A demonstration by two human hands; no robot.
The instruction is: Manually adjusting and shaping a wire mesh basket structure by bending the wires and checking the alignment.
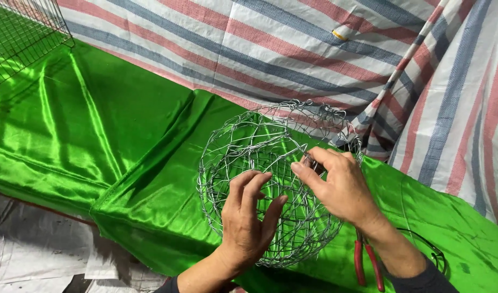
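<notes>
A rounded basket of twisted silver wire mesh [243,141] lies on its side on shiny green cloth [97,130], its open rim toward the upper right. My left hand [249,217] rests flat on the near side of the mesh, fingers spread and lightly curled over the wires. My right hand [338,184] is on the right side, with thumb and fingertips pinching a wire strand near the basket's middle.
Red-handled pliers [368,266] lie on the cloth under my right wrist, beside a dark coil of wire [433,252]. A striped red, blue and white tarp [314,43] hangs behind. A wire grid cage [18,32] sits at the top left. Grey sheeting [32,249] covers the floor.
</notes>
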